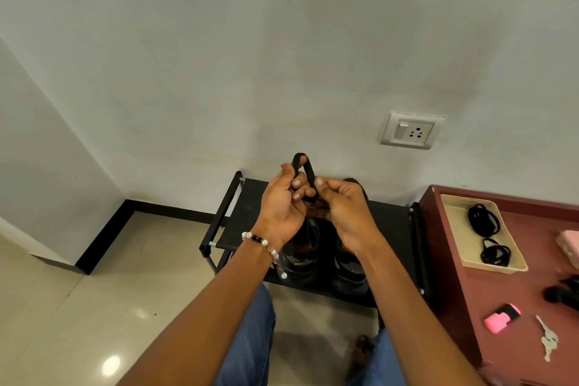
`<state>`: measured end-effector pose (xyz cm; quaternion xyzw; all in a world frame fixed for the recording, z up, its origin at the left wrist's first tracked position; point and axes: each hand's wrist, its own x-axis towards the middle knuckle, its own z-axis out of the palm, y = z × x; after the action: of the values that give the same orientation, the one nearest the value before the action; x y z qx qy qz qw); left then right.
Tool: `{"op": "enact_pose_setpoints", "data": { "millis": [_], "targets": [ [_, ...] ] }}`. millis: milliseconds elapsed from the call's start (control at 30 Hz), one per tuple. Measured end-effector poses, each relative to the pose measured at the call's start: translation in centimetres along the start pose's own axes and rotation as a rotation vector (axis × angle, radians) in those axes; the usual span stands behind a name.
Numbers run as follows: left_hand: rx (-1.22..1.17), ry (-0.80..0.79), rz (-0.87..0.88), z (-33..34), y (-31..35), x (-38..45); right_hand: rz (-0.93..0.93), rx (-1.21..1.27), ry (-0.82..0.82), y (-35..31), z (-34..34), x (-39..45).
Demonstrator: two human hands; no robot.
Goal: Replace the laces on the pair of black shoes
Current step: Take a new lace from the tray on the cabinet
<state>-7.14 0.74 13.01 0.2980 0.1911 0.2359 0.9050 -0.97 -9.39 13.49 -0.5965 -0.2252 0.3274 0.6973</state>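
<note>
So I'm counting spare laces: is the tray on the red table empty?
No, the tray holds two coiled black lace bundles, one behind the other.

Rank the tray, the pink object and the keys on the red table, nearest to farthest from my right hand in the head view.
From the right hand:
1. Tray, at the table's far end, holding black laces.
2. Pink object, nearer the camera.
3. Keys, just right of the pink object.
</note>
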Motion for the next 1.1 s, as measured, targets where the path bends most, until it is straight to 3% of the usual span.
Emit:
{"op": "enact_pose_setpoints", "data": {
  "millis": [167, 400, 600, 767, 933, 1100],
  "targets": [
    [0.085, 0.044, -0.016, -0.3, -0.8, 0.1, 0.106, -0.090, -0.029, -0.4, -0.3, -0.1],
    [0.103, 0.089, -0.016, 0.5, -1.6, 0.1, 0.143, -0.155, 0.197, 0.1, -1.0, 0.9],
    [0.258, 0.247, -0.076, 0.6, -1.6, 0.6, 0.166, -0.115, 0.245, 0.3, -1.7, 1.5],
    [0.315, 0.336, -0.226, 0.4, -1.3, 0.6, 0.257, 0.157, 0.276, 0.3, -1.9, 1.8],
    [0.359, 0.323, -0.340, 0.0, -0.9, 0.4, 0.467, 0.353, 0.436, 0.7, -2.3, 2.6],
    [0.393, 0.375, -0.341, -0.9, -1.0, 0.7, 0.553, 0.180, 0.283, 0.4, -2.8, 2.3]
  ]
}}
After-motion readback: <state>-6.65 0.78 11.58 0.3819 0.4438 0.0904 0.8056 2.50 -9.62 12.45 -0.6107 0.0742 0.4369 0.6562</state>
